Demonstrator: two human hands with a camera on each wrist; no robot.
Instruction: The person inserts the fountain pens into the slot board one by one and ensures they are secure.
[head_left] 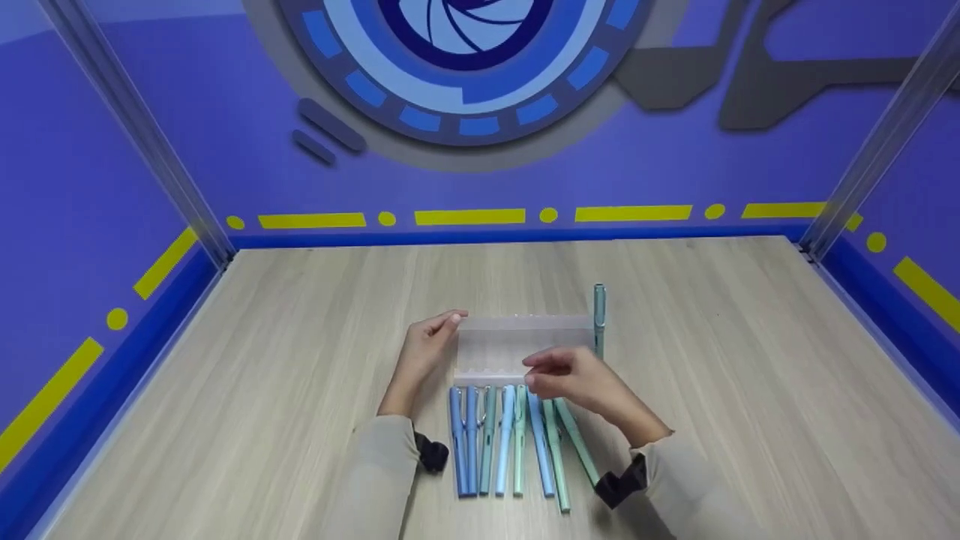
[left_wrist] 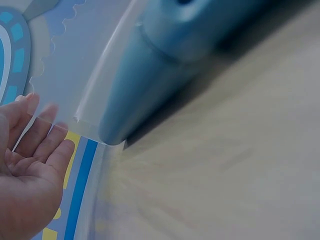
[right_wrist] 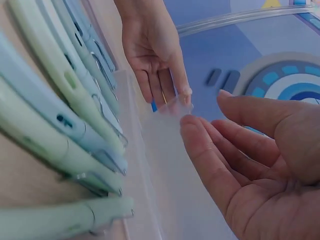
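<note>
A translucent plastic tray [head_left: 517, 343] with a scalloped edge lies beyond a row of capped pens [head_left: 487, 442]. My left hand [head_left: 424, 352] pinches its left end between thumb and fingers. Over the tray's near right part hovers my right hand [head_left: 585, 379], thumb and fingers apart and nothing between them. In the right wrist view, the same right hand [right_wrist: 265, 165] shows its gap plainly. A blue pen [left_wrist: 155, 65] looms close in the left wrist view. One teal pen [head_left: 599, 311] stands apart at the tray's right end, partly hidden by the right hand.
The row mixes blue, light blue and green pens with metal clips. Its rightmost green pen [head_left: 576, 439] slants away from the others. Around them is a wooden table [head_left: 300, 360], bounded by a blue back wall [head_left: 187, 150] and side panels.
</note>
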